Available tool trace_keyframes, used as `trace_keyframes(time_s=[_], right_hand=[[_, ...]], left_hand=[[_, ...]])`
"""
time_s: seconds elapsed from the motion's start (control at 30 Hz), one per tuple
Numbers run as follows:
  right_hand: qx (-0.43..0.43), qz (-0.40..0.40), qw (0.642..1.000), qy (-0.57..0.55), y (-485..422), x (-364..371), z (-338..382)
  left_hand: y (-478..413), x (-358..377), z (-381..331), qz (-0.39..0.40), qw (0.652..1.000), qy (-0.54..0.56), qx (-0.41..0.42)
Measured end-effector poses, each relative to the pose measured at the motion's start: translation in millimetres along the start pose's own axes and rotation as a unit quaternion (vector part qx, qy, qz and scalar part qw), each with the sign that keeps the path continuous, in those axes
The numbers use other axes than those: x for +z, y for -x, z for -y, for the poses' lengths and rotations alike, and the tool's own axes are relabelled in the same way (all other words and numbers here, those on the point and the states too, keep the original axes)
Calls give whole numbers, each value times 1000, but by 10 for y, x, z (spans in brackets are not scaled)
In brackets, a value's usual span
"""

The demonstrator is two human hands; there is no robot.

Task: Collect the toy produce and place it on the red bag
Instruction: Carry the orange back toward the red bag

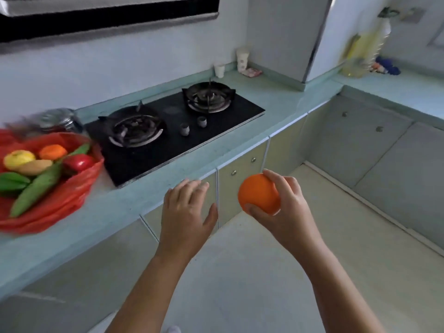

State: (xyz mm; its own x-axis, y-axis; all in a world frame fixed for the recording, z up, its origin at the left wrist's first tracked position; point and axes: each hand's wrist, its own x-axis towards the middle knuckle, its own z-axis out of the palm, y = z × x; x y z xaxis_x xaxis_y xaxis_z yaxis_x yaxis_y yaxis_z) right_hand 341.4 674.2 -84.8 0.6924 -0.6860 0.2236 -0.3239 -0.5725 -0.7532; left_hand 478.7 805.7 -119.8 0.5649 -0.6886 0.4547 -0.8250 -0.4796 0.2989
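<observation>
My right hand grips a round toy orange in the air in front of the counter's cabinet doors. Just to its left, my left hand hovers with fingers spread and nothing in it. The red bag lies on the counter at the far left. On it rest several toy items: a yellow fruit, a small orange, a red tomato, a tan piece and a long green cucumber.
A black two-burner gas hob sits in the pale green counter right of the bag. A metal pot stands behind the bag. Cups and a bottle stand at the back. Floor lies beneath my hands.
</observation>
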Motion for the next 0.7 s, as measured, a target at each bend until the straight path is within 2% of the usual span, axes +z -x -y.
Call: trace_keyframes(time_s=[0.2,0.23,0.43,0.7], right_hand=[[-45,86,995,-39,-231,777,605],[-45,87,994,-42,-237,794,627],[-105,133,984,-47,-259,1648,1330],[-146,201,968,-42,-240,2682,2051]], left_hand=[[270,-441,836,-61,993,-47,-94],[281,-438,875,-73,992,-49,-86],[588,-854,1742,-100,981,-76,-146],[896,-1248,2758,-105,968,-90,-211]])
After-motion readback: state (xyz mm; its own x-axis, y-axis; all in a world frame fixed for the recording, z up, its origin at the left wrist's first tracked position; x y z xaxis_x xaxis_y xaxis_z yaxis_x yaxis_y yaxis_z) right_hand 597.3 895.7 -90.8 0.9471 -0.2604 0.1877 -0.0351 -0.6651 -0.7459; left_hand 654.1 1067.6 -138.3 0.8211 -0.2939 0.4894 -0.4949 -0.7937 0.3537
